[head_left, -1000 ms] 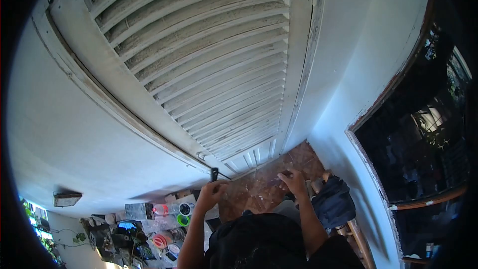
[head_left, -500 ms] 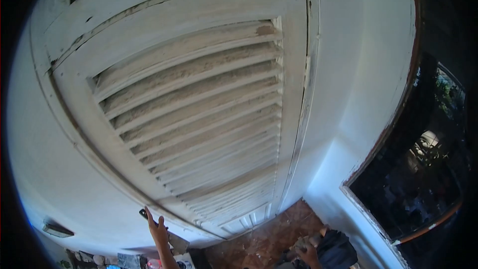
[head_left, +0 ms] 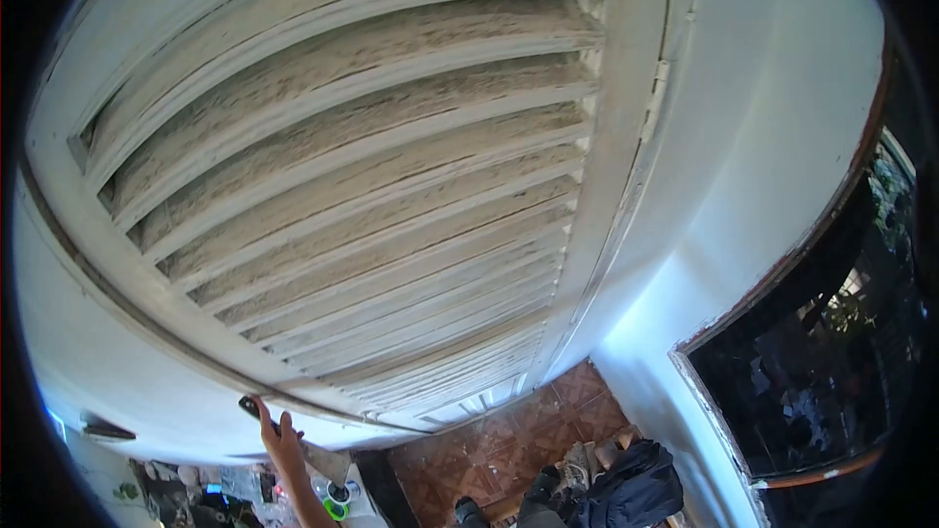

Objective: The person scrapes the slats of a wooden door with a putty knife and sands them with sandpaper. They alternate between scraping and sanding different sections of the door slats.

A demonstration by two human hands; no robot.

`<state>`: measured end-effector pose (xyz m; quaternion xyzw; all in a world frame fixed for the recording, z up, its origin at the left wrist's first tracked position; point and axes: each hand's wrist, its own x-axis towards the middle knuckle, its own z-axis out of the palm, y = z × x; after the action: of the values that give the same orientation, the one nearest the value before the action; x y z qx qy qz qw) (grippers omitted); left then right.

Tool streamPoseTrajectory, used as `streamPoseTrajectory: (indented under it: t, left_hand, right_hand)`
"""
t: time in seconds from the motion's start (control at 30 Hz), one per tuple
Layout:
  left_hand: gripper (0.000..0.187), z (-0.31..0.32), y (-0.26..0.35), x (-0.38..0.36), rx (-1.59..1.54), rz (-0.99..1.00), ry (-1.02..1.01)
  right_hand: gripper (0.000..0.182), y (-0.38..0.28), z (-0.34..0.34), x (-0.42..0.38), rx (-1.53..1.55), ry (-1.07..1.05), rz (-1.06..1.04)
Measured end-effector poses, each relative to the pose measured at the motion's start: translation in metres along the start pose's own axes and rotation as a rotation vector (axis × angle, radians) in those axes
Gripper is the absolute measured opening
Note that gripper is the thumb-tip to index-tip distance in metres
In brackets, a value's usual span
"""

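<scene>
A tall white louvered wooden door point(head_left: 391, 186) fills most of the view, its slats coated with brown dust and worn paint. At the lower left, my left hand point(head_left: 284, 445) is closed around a scraper point(head_left: 328, 465). The dark handle end sticks out above the fingers, and a broad flat metal blade points down to the right. That hand is near the door's left frame edge point(head_left: 210, 364); whether it touches the frame cannot be told. My right hand is out of view.
Brown tiled floor point(head_left: 450, 460) lies below, with dark cloth point(head_left: 636, 484) and shoes point(head_left: 577, 464) at the bottom. A cluttered surface with a green ring-shaped item point(head_left: 335, 509) is at lower left. On the right is a dark glass pane point(head_left: 792, 391) in a wooden frame.
The door looks larger and nearer as my view has shifted. My left hand with the scraper appears slightly farther left. My right hand, seen low on the right before, has left view.
</scene>
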<state>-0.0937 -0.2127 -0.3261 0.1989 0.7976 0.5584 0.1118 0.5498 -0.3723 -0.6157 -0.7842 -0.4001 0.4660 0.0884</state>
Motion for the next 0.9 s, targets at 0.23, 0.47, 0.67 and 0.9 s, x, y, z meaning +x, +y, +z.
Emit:
streamPoseTrajectory:
  t: [0.23, 0.47, 0.67, 0.9]
  left_hand:
    - [0.059, -0.031, -0.014, -0.008, -0.028, 0.031, -0.161]
    - [0.056, 0.009, -0.043, -0.097, 0.202, 0.127, -0.922]
    - [0.059, 0.065, -0.091, -0.157, 0.569, 0.470, -1.095]
    - [0.045, 0.083, -0.091, -0.126, 0.414, 0.768, -1.143]
  right_hand:
    - [0.043, -0.212, 0.052, 0.079, -0.108, -0.115, -0.662]
    - [0.038, -0.391, 0.120, -0.046, 0.235, -0.713, -0.746]
    - [0.041, -0.368, 0.177, -0.023, 0.341, -0.834, -0.458]
    - [0.032, -0.395, 0.154, -0.051, 0.839, -0.846, -0.217]
